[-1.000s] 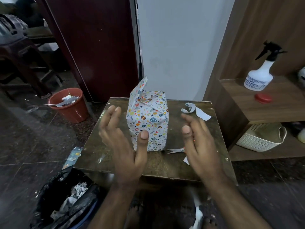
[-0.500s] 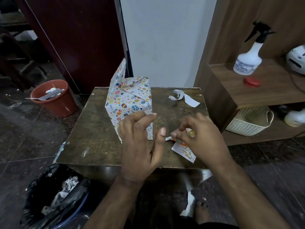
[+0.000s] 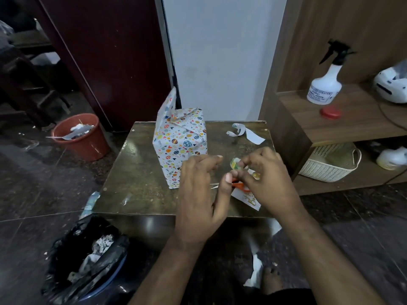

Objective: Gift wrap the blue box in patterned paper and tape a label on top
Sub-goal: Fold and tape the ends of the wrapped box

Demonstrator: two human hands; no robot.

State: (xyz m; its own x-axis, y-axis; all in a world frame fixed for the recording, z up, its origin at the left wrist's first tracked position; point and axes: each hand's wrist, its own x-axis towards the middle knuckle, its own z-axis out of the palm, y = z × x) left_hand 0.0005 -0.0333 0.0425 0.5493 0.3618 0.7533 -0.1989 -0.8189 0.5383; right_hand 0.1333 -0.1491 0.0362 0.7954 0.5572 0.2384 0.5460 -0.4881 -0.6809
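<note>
The box wrapped in patterned paper (image 3: 182, 146) stands upright on the small brown table (image 3: 136, 177), with one paper flap sticking up at its left top corner. In front of it, my right hand (image 3: 271, 183) pinches a small tape roll (image 3: 234, 164) in its fingertips. My left hand (image 3: 198, 194) hovers just left of the roll with relaxed fingers, its thumb close to the right hand's fingers. Orange-handled scissors (image 3: 240, 185) lie under both hands. The white label with yellow writing (image 3: 250, 200) lies at the table's front right, partly covered by my right hand.
A curled white paper strip (image 3: 244, 133) lies at the back right of the table. A red bucket (image 3: 81, 137) and a black bin bag (image 3: 88, 256) sit on the floor to the left. The wooden shelf at right holds a spray bottle (image 3: 326, 84), a red lid (image 3: 330, 112) and a cream basket (image 3: 328, 166).
Both hands left the sides of the box and came together at the table's front right. My right hand has lifted the tape roll off the table.
</note>
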